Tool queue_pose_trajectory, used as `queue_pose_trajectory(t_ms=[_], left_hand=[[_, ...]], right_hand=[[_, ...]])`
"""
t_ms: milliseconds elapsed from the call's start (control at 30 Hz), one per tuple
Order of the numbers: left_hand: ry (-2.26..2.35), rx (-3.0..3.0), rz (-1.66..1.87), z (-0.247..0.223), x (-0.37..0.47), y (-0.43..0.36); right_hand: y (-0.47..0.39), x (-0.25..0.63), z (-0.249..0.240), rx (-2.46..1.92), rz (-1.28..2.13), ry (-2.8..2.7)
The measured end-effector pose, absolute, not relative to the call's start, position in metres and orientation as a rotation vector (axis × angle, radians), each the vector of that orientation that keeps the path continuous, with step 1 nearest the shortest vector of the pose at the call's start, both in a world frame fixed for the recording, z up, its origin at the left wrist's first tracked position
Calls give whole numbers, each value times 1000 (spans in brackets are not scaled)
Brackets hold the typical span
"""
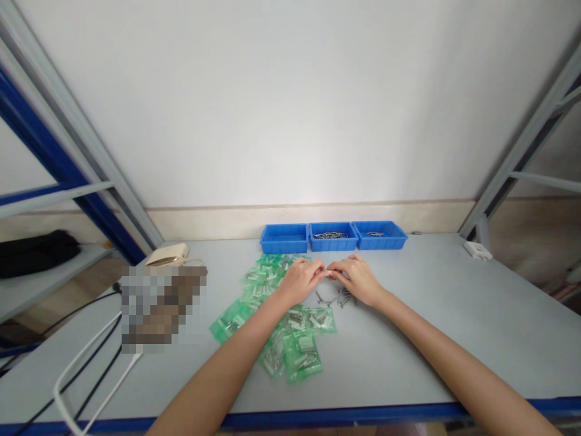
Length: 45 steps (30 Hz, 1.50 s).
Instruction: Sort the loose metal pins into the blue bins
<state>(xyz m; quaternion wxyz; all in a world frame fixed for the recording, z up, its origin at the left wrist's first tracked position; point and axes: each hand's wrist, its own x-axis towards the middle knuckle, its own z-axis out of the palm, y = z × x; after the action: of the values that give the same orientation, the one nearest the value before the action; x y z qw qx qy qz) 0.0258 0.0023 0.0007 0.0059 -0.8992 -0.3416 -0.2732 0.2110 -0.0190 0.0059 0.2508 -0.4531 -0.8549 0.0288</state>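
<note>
My left hand (300,281) and my right hand (356,280) meet fingertip to fingertip over the middle of the table. Both are closed in a pinch, and whatever sits between the fingers is too small and hidden to name. Just below them lie several loose metal screws (345,297), partly covered by my right hand. Green plastic bags (303,357) with white and metal pieces inside are spread around and under my left forearm. Behind the hands stand three blue bins: the left bin (284,248), the middle bin (333,244) with metal pieces, and the right bin (381,243) with a few.
The grey table (408,339) has a blue front edge. At the left are a cream-coloured device (167,254), a pixelated patch and white and black cables (63,387). A small white item (477,251) lies at the far right. Metal frame posts rise on both sides before a wall.
</note>
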Motion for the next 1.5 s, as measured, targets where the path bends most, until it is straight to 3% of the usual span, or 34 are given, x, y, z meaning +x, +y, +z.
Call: queue_pose_trajectory(t_ms=[567, 1500], left_hand=[[-985, -2776, -813, -3, 27, 5], [-1247, -2908, -740, 4, 27, -4]], right_hand=[[-19, 211, 5, -1207, -35, -2388], [-19, 217, 11, -1169, 49, -2451]])
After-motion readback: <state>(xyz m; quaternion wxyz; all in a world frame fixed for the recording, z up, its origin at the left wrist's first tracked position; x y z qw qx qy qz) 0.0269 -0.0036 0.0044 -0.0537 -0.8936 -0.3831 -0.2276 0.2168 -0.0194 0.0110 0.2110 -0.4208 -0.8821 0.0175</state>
